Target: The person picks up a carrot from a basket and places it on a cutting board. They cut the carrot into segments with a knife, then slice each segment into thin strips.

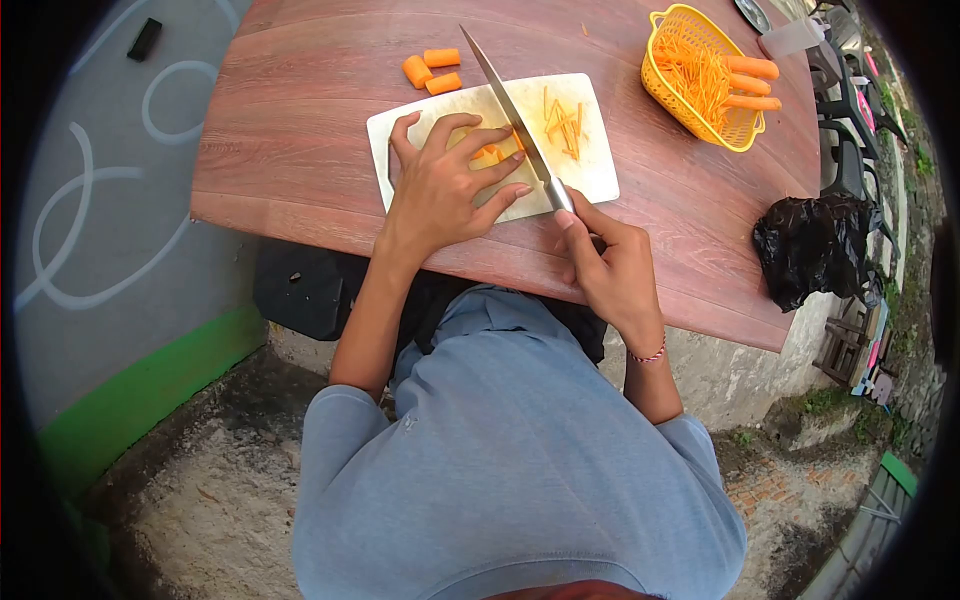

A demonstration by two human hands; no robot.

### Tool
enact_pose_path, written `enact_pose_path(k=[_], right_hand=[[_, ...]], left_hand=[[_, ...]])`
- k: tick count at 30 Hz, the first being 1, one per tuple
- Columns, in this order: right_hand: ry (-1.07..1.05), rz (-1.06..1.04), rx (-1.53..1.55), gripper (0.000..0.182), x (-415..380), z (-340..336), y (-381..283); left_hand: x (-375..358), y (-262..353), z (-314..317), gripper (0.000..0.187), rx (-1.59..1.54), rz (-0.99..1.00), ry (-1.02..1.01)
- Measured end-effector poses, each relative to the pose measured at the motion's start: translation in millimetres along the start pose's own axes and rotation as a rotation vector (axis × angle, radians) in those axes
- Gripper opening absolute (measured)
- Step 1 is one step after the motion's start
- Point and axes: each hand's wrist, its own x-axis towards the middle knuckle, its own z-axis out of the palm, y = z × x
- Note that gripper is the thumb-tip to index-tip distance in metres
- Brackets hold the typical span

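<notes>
On the white cutting board (600, 178), my left hand (440, 190) presses down with its fingers spread around thin carrot slices (485, 155), steadying them. The fingers partly cover these slices. My right hand (615, 262) grips the handle of a kitchen knife (510, 110). Its long blade points away from me, crossing the board close to my left fingertips and beside the slices. Right of the blade lie several cut carrot strips (566, 130). Three short carrot chunks (441, 57) sit on the table just beyond the board.
A yellow basket (683, 108) at the far right holds shredded carrot (690, 70) and three peeled carrots (753, 68). A black plastic bag (815, 250) rests by the right edge of the wooden table (300, 130). A clear bottle (793, 38) stands behind, near dark chairs (848, 160).
</notes>
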Motion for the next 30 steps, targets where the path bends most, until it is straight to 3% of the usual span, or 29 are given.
enact_pose_path(k=[3, 7, 15, 30], right_hand=[[0.060, -0.103, -0.164, 0.035, -2, 3, -11], [0.125, -0.215, -0.156, 0.031, 22, 15, -10], [-0.007, 0.049, 0.222, 0.035, 37, 8, -9], [0.005, 0.056, 0.208, 0.040, 8, 10, -1]], left_hand=[[1, 0, 0, 0.032, -0.001, -0.003, -0.006], [1, -3, 5, 0.032, 0.005, 0.027, 0.036], [-1, -1, 2, 0.035, 0.024, 0.037, 0.049], [-2, -2, 5, 0.037, 0.017, 0.026, 0.051]])
